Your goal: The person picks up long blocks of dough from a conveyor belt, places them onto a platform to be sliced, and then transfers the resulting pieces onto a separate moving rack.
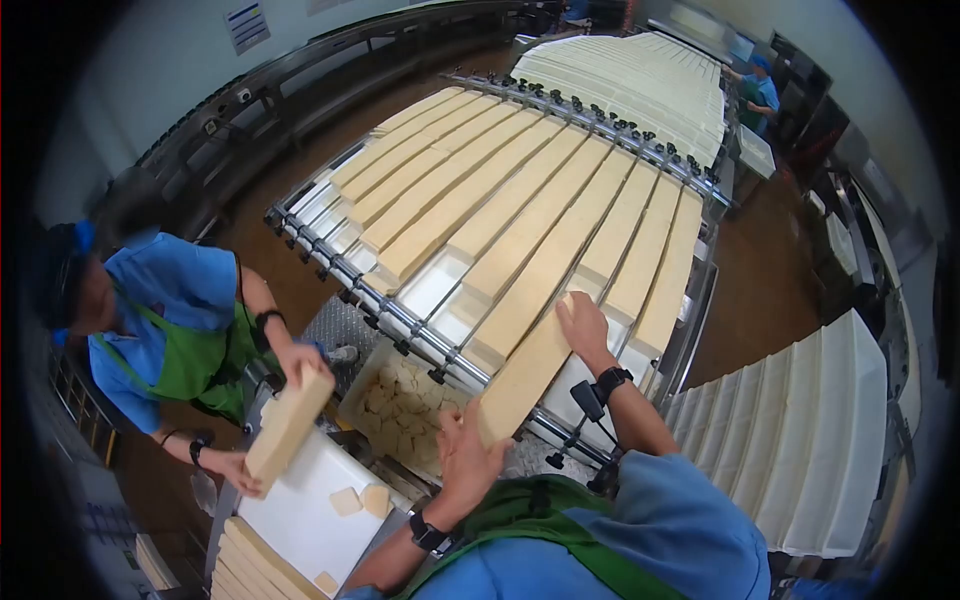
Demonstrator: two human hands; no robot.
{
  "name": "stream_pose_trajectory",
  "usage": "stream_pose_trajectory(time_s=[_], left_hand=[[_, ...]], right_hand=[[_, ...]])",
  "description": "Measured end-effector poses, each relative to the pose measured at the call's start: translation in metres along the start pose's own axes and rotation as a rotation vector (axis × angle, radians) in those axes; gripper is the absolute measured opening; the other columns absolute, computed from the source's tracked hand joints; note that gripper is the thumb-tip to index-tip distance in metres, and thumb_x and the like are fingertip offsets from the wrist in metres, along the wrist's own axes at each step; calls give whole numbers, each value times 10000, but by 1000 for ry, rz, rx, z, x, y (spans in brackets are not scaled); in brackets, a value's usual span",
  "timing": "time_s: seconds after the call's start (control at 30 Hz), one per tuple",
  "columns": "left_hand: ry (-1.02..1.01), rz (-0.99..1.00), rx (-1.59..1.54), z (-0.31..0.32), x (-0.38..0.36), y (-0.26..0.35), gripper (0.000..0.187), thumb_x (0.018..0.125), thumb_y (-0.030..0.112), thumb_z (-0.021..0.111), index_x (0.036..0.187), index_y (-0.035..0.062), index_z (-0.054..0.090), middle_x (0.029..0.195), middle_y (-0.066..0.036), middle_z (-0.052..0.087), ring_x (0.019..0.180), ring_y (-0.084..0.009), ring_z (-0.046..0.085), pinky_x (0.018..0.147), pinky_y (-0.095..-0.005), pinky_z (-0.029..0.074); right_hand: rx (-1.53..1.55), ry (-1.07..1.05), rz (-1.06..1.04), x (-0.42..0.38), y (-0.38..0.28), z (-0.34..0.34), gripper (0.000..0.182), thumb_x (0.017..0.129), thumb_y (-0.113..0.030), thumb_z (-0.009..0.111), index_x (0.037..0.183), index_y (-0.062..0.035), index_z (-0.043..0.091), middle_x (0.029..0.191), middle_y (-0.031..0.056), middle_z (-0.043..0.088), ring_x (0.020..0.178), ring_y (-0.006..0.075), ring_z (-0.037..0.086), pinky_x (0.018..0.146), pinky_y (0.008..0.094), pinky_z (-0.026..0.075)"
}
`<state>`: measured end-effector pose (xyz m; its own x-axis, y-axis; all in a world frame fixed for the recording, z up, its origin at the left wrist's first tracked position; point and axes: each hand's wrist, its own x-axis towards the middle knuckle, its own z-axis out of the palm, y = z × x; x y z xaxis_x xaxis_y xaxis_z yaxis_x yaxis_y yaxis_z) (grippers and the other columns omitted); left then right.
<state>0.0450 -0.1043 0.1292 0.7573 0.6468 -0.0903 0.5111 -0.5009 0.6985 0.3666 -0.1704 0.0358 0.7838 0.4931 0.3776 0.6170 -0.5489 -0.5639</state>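
Note:
A long, pale cream block (530,375) with flat sides, of a material I cannot make out, lies slanted across the near rail of the conveyor, its near end sticking out past it. My left hand (468,455) cups that near end, with fingers and thumb on either side. Farther up, my right hand (583,325) grips the block's right side. Alongside lie several similar long blocks (545,235) in lanes on the white belt (432,284).
A co-worker (180,310) at left holds a shorter block (290,430) over a white surface (320,500). Below the rail, a bin (405,405) contains broken pieces. Black knobs line the metal rail (350,285). White ribbed trays (800,430) stand at right. Another person (758,95) is far back.

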Motion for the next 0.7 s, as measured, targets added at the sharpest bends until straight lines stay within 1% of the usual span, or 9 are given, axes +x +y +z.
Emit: stream_pose_trajectory(time_s=[0.07,0.13,0.27,0.37,0.47,0.53,0.57,0.63,0.7], left_hand=[[-46,20,17,0,10,10,748,844,278,819,1478,101,465,1293,-217,443,1164,-460,548,1005,-518,461],[-137,-44,-26,-6,21,19,693,894,263,765,1496,117,453,1291,-213,483,1173,-456,579,1005,-511,478],[-139,-27,-29,-10,28,17,648,925,225,727,1501,122,450,1284,-217,525,1211,-443,581,1015,-498,481],[-120,-15,-36,-6,27,10,651,929,228,708,1504,114,426,1296,-248,509,1155,-451,596,993,-523,488],[-102,-52,-107,-6,27,12,665,949,230,690,1534,119,394,1292,-233,523,1180,-433,595,1004,-515,484],[-38,-22,-51,4,32,4,705,960,224,681,1572,132,343,1294,-221,530,1187,-413,592,1007,-508,479],[-38,-21,-51,11,35,2,705,960,224,681,1572,132,343,1294,-221,530,1187,-413,592,1007,-508,479],[-30,-32,-110,21,43,7,733,964,210,675,1591,126,304,1301,-226,522,1217,-413,564,1032,-500,461],[-13,-19,-159,36,52,7,722,956,175,669,1580,94,316,1307,-229,519,1245,-398,542,1053,-476,448]], right_hand=[[-76,-91,5,8,7,-1,491,976,-414,628,1169,37,629,1105,255,677,1066,430,651,921,508,514],[-225,-322,70,17,0,-3,581,956,-503,633,1134,51,641,1056,250,702,1053,417,670,944,503,507],[-322,-308,46,21,4,-1,603,947,-534,639,1109,46,645,1019,231,719,1035,391,688,964,489,494],[-332,-277,26,18,6,0,615,946,-549,634,1126,39,648,1003,207,732,1016,382,699,1009,485,466],[-282,-291,46,18,5,-1,648,939,-537,646,1235,39,636,1122,229,698,1133,400,644,1100,528,397],[-376,7,-138,14,4,2,660,937,-500,660,1358,5,604,1309,251,610,1290,408,524,1176,602,279],[-376,8,-138,13,4,3,660,937,-500,660,1358,5,604,1309,251,610,1290,408,524,1176,602,279],[-440,-93,0,12,-2,-3,650,939,-456,671,1423,-32,576,1441,256,508,1394,406,404,1192,657,200],[-447,-46,-10,4,-6,-7,645,942,-448,670,1425,-31,571,1447,254,507,1407,406,400,1186,670,196]])
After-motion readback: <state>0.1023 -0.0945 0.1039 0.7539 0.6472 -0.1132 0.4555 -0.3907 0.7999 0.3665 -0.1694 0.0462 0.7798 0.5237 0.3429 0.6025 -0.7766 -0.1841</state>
